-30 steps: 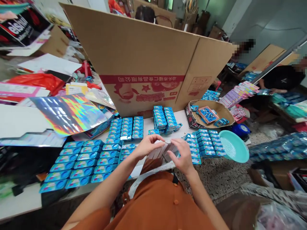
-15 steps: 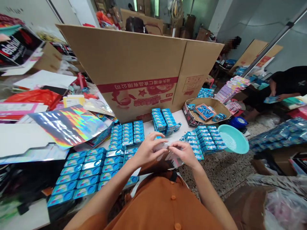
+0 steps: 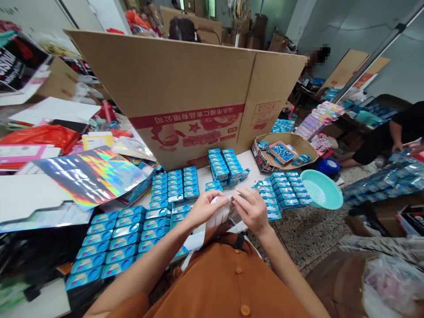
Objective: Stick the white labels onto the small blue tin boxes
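In front of my orange shirt (image 3: pixel 212 280), a thin, see-through plastic bag (image 3: pixel 220 217) hangs between my hands. My left hand (image 3: pixel 207 208) pinches its left side between thumb and fingers. My right hand (image 3: pixel 252 211) has its fingertips together at the bag's upper right edge. Just beyond the left fingers sits a small group of blue boxes (image 3: pixel 213 185). More stacked blue boxes (image 3: pixel 266 196) stand right of my right hand, and rows of blue boxes (image 3: pixel 124 236) fill the table's left side.
A big cardboard sheet (image 3: pixel 185 79) stands upright behind the table. At the right are a cut-down carton (image 3: pixel 261 164) with small items, a turquoise basin (image 3: pixel 334 201) and packed blue bundles (image 3: pixel 380 181). Shiny holographic sheets (image 3: pixel 96 172) lie left. A person in black (image 3: pixel 380 137) is at far right.
My left hand has come down and turned, uncovering the small group of blue boxes. More of the plastic bag shows between my hands. The person at right has shifted.
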`<state>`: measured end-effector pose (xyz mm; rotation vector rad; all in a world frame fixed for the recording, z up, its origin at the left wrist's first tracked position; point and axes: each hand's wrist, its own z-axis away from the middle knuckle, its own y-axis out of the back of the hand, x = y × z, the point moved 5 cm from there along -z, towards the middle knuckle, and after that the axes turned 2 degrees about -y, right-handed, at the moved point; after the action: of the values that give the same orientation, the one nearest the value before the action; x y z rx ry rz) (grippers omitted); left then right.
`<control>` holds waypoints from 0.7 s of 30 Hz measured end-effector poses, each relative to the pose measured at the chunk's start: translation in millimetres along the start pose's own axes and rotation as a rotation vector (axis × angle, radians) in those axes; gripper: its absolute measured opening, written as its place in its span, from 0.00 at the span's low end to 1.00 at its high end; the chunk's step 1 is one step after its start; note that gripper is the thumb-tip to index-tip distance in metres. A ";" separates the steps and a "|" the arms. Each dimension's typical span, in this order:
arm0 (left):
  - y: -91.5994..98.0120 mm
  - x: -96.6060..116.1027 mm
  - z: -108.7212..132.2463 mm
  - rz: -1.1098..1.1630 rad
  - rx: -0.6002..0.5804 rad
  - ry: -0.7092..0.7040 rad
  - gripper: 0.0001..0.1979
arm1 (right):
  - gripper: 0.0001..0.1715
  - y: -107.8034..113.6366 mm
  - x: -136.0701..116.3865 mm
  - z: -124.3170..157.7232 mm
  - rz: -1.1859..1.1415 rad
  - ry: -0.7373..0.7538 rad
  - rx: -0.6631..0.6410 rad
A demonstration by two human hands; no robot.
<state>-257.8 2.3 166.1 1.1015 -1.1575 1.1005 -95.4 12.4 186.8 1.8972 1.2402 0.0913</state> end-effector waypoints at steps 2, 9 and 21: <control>-2.4 -3.6 -0.1 0.095 0.010 0.048 0.16 | 0.22 -1.5 -0.9 3.6 0.047 0.031 0.024; -8.7 -10.5 1.4 0.203 0.040 0.164 0.17 | 0.23 -4.6 -2.3 10.9 0.091 0.068 0.066; -9.6 -9.9 -1.2 0.106 0.070 0.142 0.16 | 0.11 -1.9 1.2 9.0 -0.062 -0.014 0.108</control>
<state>-248.9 1.7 155.5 1.0069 -1.0822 1.2891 -91.9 8.2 179.3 1.9459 1.3169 -0.0221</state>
